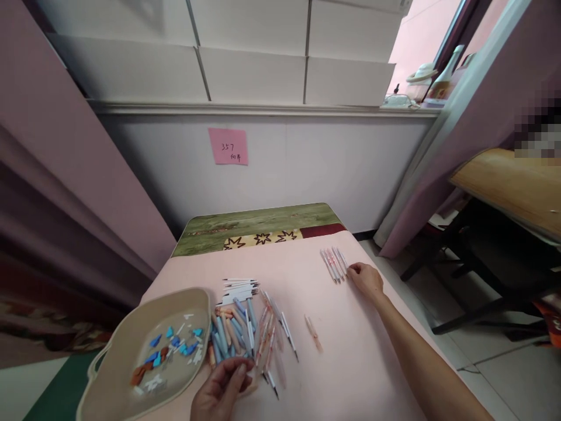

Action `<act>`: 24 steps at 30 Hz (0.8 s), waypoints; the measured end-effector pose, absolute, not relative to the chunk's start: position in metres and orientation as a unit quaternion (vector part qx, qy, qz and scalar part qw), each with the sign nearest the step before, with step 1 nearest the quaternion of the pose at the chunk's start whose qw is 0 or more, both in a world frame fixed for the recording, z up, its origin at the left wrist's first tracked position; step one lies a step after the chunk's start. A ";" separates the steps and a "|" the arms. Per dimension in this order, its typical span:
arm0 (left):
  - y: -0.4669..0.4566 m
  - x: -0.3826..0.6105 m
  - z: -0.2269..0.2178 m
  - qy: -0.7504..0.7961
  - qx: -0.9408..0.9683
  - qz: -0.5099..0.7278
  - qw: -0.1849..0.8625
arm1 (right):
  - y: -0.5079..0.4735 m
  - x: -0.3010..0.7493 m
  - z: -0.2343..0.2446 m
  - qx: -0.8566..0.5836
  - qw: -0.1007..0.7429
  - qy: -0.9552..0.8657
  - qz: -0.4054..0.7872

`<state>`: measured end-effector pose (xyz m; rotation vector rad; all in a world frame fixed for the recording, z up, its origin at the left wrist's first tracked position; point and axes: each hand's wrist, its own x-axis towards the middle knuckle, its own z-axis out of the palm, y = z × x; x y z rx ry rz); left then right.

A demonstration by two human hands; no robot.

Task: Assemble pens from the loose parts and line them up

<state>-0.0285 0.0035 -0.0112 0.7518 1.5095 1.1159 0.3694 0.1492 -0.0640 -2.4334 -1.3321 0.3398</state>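
Note:
At the right of the table, my right hand (366, 282) has its fingers pinched at the near end of the rightmost pen in a row of assembled pens (332, 266). My left hand (222, 387) is closed at the near edge, thumb against fingers; a small pale piece shows by its fingertips, too unclear to name. Just beyond it lies a heap of blue and peach pen barrels (228, 328). Clear pinkish pen parts (266, 336) and white refills (288, 334) with dark tips spread to its right. More white refills (239, 290) are stacked behind the heap.
A single clear peach pen part (314, 333) lies mid-table on the pink cover (302, 275). At left stands a beige basket (111, 339) holding small blue, brown and white pieces. A pink note (228, 147) is on the wall. A wooden desk (512, 181) stands at right.

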 end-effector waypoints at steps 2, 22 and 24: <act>0.001 -0.027 -0.011 0.632 0.313 0.490 0.513 | 0.150 0.371 -0.066 -0.856 0.165 -0.474 0.120; -0.006 -0.067 0.022 0.588 0.385 0.516 0.489 | 0.140 0.380 -0.059 -0.843 0.139 -0.507 0.109; 0.004 -0.093 0.032 0.614 0.381 0.551 0.417 | 0.132 0.366 -0.043 -0.832 0.193 -0.512 0.094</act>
